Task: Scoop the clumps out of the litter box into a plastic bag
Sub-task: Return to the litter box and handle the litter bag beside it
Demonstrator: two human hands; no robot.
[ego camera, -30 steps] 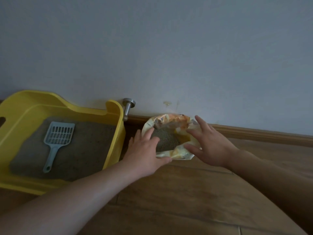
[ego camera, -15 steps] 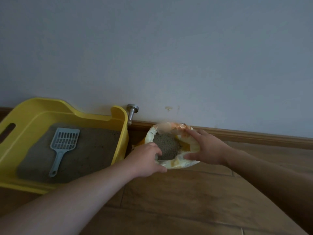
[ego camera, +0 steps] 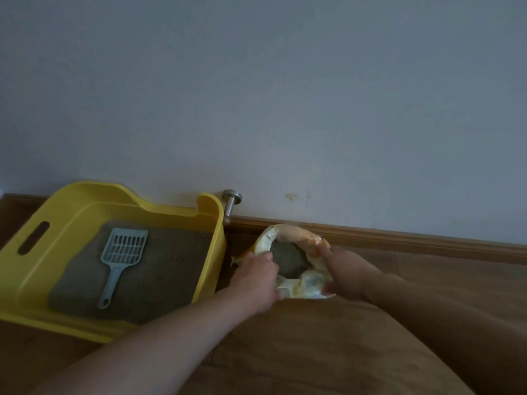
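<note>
— Where is this?

— A wooden floor (ego camera: 313, 352) below a pale wall (ego camera: 285, 95), with a baseboard (ego camera: 399, 238) and a metal door stop (ego camera: 231, 205). A yellow litter box (ego camera: 212, 266) sits by the wall. A pale blue scoop (ego camera: 121, 256) lies flat on the grey litter (ego camera: 171, 269) inside it.

— And the plastic bag (ego camera: 296, 238)?

— On the floor just right of the box, mouth open, with a grey heap (ego camera: 288, 259) inside.

— The hands?

— The left hand (ego camera: 256, 277) curls its fingers over the bag's left rim, gripping it. The right hand (ego camera: 348, 272) holds the right rim, thumb below, fingers above. It looks like a pinch, though the dim light blurs it.
</note>
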